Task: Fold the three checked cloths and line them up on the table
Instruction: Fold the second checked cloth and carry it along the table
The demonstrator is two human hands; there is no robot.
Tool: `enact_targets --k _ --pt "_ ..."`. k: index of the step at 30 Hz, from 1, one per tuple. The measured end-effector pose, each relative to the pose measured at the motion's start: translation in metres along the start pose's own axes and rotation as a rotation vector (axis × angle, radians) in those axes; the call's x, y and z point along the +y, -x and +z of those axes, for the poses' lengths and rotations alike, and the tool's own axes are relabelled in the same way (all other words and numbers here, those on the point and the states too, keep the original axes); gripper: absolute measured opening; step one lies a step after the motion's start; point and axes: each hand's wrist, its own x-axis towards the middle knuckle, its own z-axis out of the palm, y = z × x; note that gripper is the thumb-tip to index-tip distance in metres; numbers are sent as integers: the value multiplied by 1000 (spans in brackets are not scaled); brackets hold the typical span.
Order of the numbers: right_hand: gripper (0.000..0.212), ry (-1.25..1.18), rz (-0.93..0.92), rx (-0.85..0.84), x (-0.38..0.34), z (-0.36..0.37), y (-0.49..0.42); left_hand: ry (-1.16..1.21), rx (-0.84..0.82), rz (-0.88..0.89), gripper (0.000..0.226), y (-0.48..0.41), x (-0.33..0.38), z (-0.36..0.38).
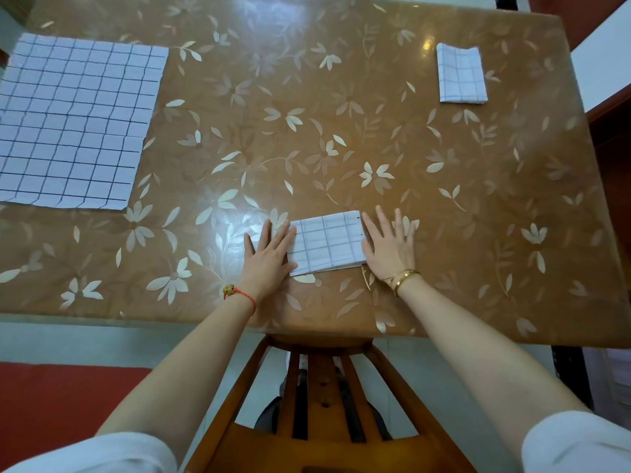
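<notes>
near cloth: folded checked cloth [327,242] lies near the table's front edge, roughly centre; small rectangle, layered edges showing along its near side; white with thin dark grid lines
left hand: left hand [269,257] flat, palm down, fingers straight and spread, pointing away from the person; fingertips and inner edge resting on the left end of the folded checked cloth; grips nothing; red cord bracelet [240,295] with a bead on the wrist
right hand: right hand [389,247] flat, palm down, fingers straight and fanned; thumb side touching the right end of the same cloth, rest of the hand on the table; pinches nothing; gold bangles [403,278] on the wrist
far right cloth: second folded cloth [461,74] at the far right of the table, near the right edge; small rectangle, longer side running away from the person; well apart from both hands
left cloth: unfolded cloth [73,122] spread flat at the far left of the table; large, full grid showing; left part cut off by the frame; well apart from the hands
table: table [341,131] brown, glossy, pale flower and leaf pattern; light glare just left of the left hand
chair: wooden chair [321,387] with slatted back tucked under the near edge, between the forearms
sleeves: white sleeves [577,442] at the bottom corners
floor: red mat [51,397] lower left; pale tiles beside it
</notes>
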Motion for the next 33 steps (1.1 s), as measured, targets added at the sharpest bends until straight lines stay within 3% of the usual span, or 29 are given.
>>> enact_targets --k 7,9,12,15,18,23,30,33 --pt "91 -36 -60 136 -23 -3 15 -5 -53 35 102 -2 -3 4" --pt "76 -81 -154 224 -41 -1 20 4 -34 28 102 -2 -1 5" --pt "28 -116 -489 405 -63 9 33 34 67 9 96 3 3 8" --pt "19 -160 -632 404 -74 19 45 86 263 0 71 15 10 16" --pt "27 -149 -652 333 -72 26 50 178 379 -113 54 25 13 23" --pt "28 -157 -671 261 -58 24 51 184 340 -174 53 31 15 25" --pt "30 -243 -364 320 6 27 64 199 295 -215 54 28 21 19" --pt "27 -259 -310 312 22 26 65 263 244 -256 67 22 28 10"
